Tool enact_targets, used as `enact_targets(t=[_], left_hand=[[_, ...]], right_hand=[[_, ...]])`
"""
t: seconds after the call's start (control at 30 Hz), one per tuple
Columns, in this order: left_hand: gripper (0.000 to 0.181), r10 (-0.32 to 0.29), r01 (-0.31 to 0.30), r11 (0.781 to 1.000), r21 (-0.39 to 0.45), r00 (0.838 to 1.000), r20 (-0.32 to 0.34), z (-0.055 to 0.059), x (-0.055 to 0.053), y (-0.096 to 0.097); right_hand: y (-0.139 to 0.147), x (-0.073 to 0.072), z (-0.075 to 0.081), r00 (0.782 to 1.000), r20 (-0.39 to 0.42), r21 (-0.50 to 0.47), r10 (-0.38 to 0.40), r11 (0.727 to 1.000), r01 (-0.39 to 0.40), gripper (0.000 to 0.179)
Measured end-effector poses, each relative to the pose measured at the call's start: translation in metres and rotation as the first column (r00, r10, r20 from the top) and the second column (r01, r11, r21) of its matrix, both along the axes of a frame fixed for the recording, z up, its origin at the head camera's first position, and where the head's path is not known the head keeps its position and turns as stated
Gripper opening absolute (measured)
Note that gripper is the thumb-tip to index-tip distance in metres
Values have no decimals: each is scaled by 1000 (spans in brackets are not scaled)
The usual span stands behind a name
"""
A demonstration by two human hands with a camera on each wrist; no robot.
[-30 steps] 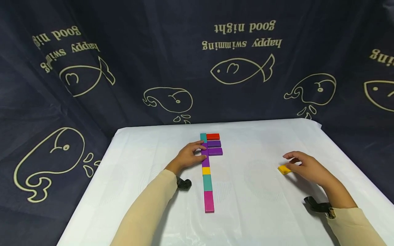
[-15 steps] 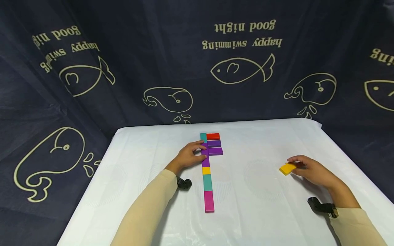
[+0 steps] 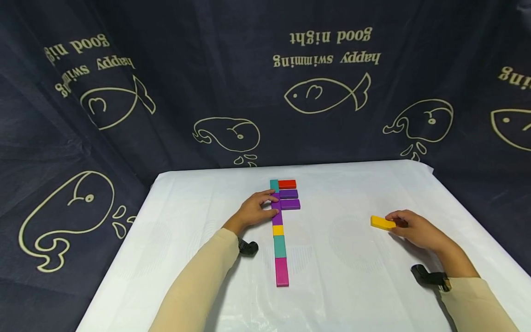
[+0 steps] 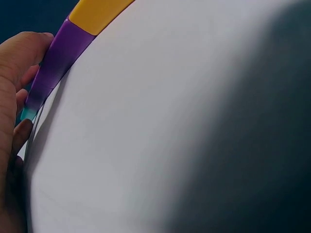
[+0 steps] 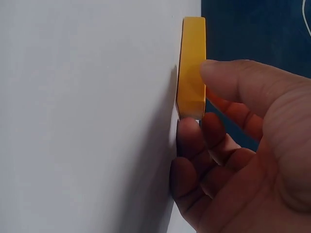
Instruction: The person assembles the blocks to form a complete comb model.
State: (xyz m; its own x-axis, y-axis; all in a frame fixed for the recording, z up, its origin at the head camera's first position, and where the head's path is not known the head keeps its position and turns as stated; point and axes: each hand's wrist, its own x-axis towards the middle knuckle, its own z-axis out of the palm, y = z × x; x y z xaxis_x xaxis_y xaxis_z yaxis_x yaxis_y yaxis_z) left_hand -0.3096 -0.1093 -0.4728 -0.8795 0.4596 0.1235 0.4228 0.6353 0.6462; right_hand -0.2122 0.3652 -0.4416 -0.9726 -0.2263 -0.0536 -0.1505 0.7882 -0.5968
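My right hand (image 3: 416, 229) pinches one end of a yellow block (image 3: 380, 223) just over the white table's right side. In the right wrist view the thumb lies on the yellow block (image 5: 192, 68), and the fingers curl at its lower end. On the left, my left hand (image 3: 254, 208) rests its fingertips and thumb on the purple blocks (image 3: 276, 218) of a long row. That row also has a teal block (image 3: 274, 185) at its far end, then a small yellow block (image 3: 278, 230), a nearer teal block (image 3: 280, 246) and a pink block (image 3: 281, 273).
A red block (image 3: 287, 184) and two purple blocks, a far one (image 3: 288, 194) and a nearer one (image 3: 291, 204), stick out rightward from the row's far part. The white-covered table (image 3: 332, 276) meets a dark printed curtain (image 3: 332, 138) at the back.
The yellow block in my right hand has turned and shifted slightly left, and more of it shows. My left hand and the row have stayed put.
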Motion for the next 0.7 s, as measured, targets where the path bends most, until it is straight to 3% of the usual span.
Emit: enact_targets(t=[0.7], left_hand=[[38,-13,13,1000,3,1000,-23,-2,-2,-1]], right_hand=[[-10,-2,2,1000,8,-1,6,1000,-6,29]])
